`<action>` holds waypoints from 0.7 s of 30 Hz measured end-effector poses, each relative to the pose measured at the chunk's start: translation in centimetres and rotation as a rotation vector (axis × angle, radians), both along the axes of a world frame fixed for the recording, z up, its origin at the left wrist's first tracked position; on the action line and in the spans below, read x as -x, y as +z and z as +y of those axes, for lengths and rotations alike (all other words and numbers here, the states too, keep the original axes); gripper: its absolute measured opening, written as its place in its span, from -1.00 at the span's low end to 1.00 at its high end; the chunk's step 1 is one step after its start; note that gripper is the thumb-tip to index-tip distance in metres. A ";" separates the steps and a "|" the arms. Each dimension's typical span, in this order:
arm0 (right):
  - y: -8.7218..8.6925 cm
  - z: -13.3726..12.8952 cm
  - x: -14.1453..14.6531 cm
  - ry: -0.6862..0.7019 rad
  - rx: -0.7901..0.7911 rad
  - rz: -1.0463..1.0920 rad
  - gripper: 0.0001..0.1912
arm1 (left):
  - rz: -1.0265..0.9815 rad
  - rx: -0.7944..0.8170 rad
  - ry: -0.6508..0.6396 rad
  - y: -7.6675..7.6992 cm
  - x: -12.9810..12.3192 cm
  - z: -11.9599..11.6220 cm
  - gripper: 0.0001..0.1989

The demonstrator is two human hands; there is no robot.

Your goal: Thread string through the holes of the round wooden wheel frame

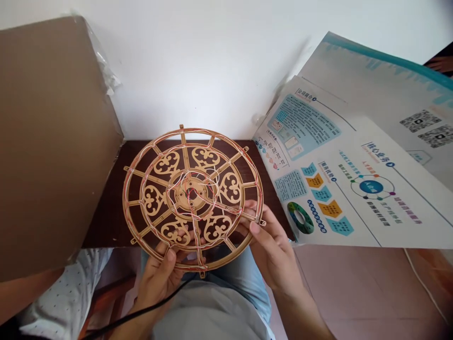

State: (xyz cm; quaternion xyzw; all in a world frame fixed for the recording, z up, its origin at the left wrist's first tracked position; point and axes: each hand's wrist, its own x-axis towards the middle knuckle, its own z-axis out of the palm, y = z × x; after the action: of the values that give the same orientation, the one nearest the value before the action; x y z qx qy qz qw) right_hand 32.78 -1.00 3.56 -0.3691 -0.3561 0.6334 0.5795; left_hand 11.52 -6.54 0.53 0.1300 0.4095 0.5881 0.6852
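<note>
My two hands hold a round wooden lattice frame (186,160) up in front of me, tilted over a dark wooden table top. Its concentric rings, spokes and scrollwork panels carry thin red and white wires, which tangle around the central hub (191,191). My left hand (159,274) grips the lower rim, with the thumb in front and the fingers behind. My right hand (271,245) holds the lower right rim, its fingers reaching behind the ring.
A large cardboard sheet (53,141) stands at the left of the dark table top (106,222). Printed brochures (336,160) lie at the right. A black cable (141,311) crosses my lap. A white-sleeved arm (67,293) sits lower left, another person's hand (439,63) upper right.
</note>
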 end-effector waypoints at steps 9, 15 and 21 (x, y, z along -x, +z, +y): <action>1.4 -0.5 1.8 -0.122 0.014 -0.046 -0.62 | 0.002 -0.041 0.092 0.3 -0.5 -1.2 -0.60; 1.6 -0.6 2.4 -0.144 -0.010 -0.085 -0.68 | 0.027 0.021 0.094 0.3 -0.3 -1.5 -0.48; 1.2 -0.6 2.2 -0.152 -0.033 -0.130 -0.73 | 0.006 0.060 0.110 0.7 -0.2 -1.2 -0.36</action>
State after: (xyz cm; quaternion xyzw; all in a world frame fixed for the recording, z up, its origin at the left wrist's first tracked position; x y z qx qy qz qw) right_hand 30.56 -1.56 4.72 -0.4258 -0.3743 0.5561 0.6077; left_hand 11.71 -7.72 1.27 0.0884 0.4356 0.6120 0.6542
